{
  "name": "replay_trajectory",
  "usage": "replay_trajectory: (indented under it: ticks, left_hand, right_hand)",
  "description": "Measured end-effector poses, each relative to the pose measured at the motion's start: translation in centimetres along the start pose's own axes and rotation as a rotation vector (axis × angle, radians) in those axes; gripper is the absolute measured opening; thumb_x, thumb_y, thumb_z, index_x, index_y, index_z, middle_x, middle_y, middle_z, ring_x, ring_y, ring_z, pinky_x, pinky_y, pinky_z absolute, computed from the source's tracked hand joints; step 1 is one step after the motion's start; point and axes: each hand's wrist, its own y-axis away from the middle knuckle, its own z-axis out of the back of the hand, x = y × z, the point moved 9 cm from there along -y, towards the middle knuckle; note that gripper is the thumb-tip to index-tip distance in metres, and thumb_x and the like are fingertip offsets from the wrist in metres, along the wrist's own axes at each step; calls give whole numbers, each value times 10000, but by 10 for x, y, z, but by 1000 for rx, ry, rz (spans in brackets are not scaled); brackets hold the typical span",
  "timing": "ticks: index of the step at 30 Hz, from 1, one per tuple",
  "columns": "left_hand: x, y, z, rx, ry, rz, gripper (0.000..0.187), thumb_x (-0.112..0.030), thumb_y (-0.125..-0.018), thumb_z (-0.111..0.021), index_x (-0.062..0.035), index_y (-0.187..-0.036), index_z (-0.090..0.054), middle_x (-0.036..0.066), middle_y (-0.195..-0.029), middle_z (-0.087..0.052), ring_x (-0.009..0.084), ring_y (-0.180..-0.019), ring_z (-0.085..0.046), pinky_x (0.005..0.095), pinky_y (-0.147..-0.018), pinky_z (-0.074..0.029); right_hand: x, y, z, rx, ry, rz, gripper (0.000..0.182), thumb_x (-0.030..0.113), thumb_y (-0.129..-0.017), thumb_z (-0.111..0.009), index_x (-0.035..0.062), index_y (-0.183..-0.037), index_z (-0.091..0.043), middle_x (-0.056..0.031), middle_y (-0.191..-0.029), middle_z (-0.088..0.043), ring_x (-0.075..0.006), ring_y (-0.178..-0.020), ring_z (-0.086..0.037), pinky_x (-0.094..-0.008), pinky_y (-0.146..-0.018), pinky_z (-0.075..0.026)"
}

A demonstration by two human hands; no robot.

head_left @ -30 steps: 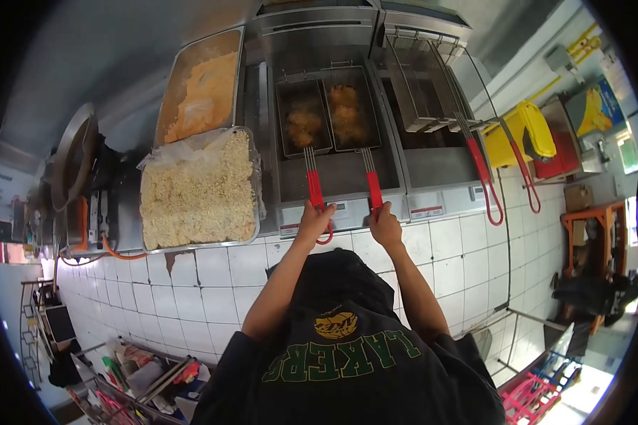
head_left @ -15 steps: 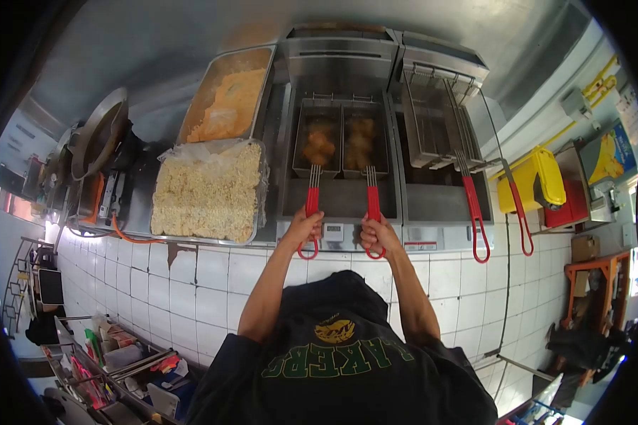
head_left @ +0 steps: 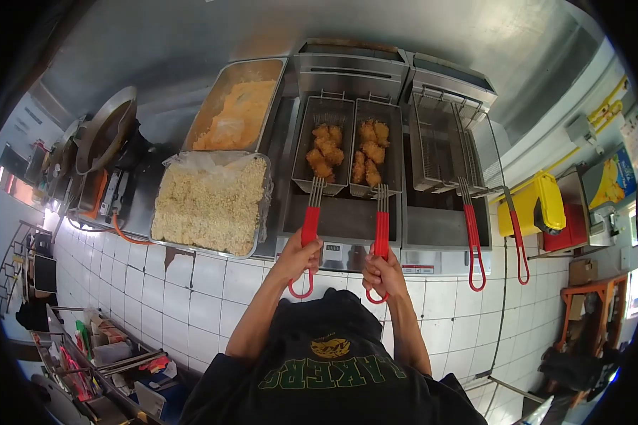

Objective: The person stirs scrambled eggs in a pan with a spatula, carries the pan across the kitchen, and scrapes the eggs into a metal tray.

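Note:
My left hand (head_left: 297, 258) is closed around the red handle of one fryer basket (head_left: 301, 166). The red handle of a second fryer basket (head_left: 397, 166) is gripped in my right hand (head_left: 385, 275). Golden-brown breaded pieces (head_left: 325, 150) lie in the left basket, and similar fried pieces (head_left: 370, 150) lie in the right one. Both baskets are side by side above the deep fryer (head_left: 333, 209), raised so that the pieces show plainly out of the oil.
Left of the fryer are a tray of pale crumbs (head_left: 205, 205) and a metal pan of orange-tinted coating (head_left: 252, 99). Farther left is a wok (head_left: 96, 142). Another red-handled basket (head_left: 432, 149) rests over the right fryer. A yellow bin (head_left: 528, 205) stands at the right.
Both hands have lifted the baskets up out of the oil. The breaded pieces, dim and submerged before, now show clearly. The camera view has shifted slightly.

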Motion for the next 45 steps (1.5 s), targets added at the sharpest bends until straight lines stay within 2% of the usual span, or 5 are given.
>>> replay_trajectory:
  ticks: [14, 30, 36, 40, 45]
  left_hand:
    - [-57, 15, -29, -8, 78, 2, 141, -100, -904, -530, -110, -931, -392, -34, -619, -354, 59, -460, -339, 250, -439, -354]
    - [-33, -5, -4, 61, 212, 44, 147, -162, -914, -554, -122, -970, -425, -13, -642, -420, 82, -491, -411, 268, -473, -396]
    - [-5, 44, 24, 370, -250, -113, 344, -387, -950, -470, -58, -1047, -504, 56, -1055, -575, 164, -814, -609, 299, -676, -497]
    - [-60, 199, 107, 794, -482, -340, 257, -248, -997, -360, -32, -952, -491, 59, -834, -599, 169, -763, -579, 295, -736, -462]
    - [-155, 333, 295, 665, -419, -365, 315, -268, -1013, -317, -19, -836, -394, 57, -658, -513, 179, -653, -529, 331, -659, -431]
  right_hand:
    - [78, 14, -43, -35, 45, 37, 151, 25, -842, -511, 124, -950, -473, 40, -545, -321, -57, -389, -313, -243, -354, -265]
    - [47, 5, -20, -123, 106, -103, 196, 161, -892, -532, 76, -1058, -473, -41, -552, -444, -163, -416, -439, -321, -431, -427]
    - [147, 35, 22, -468, 1485, 675, 406, 208, -862, -528, 42, -1228, -469, -70, -946, -576, -124, -769, -563, -241, -630, -459]
    - [132, 91, -197, -688, 1076, 1327, 371, 272, -979, -397, -22, -1188, -485, -48, -767, -555, -136, -693, -488, -266, -628, -386]
    - [-64, 29, -445, -367, 894, 1306, 348, 316, -1014, -340, 4, -988, -492, -48, -583, -451, -114, -549, -440, -213, -540, -352]
